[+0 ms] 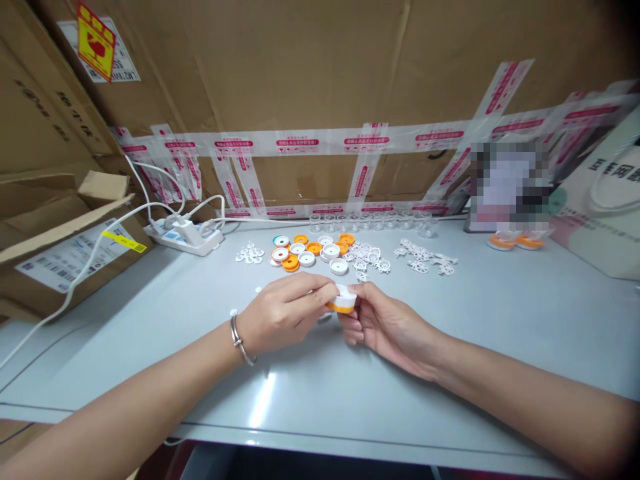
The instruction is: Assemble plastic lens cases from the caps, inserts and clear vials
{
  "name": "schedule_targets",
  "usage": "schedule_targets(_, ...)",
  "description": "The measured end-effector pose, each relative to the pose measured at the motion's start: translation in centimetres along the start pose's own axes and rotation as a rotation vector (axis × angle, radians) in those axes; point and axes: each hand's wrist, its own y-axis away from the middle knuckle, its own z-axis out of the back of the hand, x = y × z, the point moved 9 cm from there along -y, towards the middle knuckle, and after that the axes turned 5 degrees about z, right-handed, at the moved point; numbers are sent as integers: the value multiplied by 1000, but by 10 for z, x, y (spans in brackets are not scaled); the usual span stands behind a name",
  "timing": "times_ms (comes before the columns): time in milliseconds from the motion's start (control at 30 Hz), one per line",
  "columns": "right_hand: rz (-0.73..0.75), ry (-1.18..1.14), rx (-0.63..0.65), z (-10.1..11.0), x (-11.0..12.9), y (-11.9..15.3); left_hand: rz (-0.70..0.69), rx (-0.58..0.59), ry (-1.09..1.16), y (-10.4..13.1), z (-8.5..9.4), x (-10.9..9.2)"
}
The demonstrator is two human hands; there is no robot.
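Note:
Between my two hands is a small round plastic case [343, 302], white on top with an orange band below. My left hand [290, 307] pinches its left side and top, a metal bracelet [241, 340] on the wrist. My right hand [383, 323] grips the right side, thumb at the top and the other fingers curled beneath. Just beyond lie orange and white round plastic parts [313, 249], some stacked. White openwork pieces [367, 255] lie to their right, and small white parts [249, 253] to their left. Something clear and round [325, 317] shows partly under my hands.
Clear round cups [370, 221] stand in a row before the large cardboard box [300, 80]. More white flat pieces [425, 255] and two orange-based clear-topped cases [515, 240] are on the right. A power strip [185, 237] with cables and an open carton [75, 247] stand left.

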Motion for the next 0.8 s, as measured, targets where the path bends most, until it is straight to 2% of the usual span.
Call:
schedule_targets(133, 4, 58, 20, -2, 3, 2, 114, -57, 145, -4, 5, 8)
schedule_targets(267, 111, 209, -17, 6, 15, 3, 288, -130, 304, -5, 11, 24)
schedule_targets(333, 284, 342, -55, 11, 32, 4, 395, -166, 395, -3, 13, 34)
schedule_targets(400, 540, 517, -87, 10, 54, 10, 478, -184, 491, -1, 11, 41)
schedule_targets(467, 781, 704, -100, 3, 71, 22, 514, -170, 583, -1, 6, 42)
schedule_targets(533, 962, 881, -93, -7, 78, 35, 517, -138, 668, -1, 1, 39)
schedule_targets(667, 1164, 1105, -78, -24, 83, 53, 535, -144, 785, 1, -3, 33)
schedule_targets(800, 1223, 1204, -62, -31, 84, 59, 453, -184, 719, 3, 4, 25)
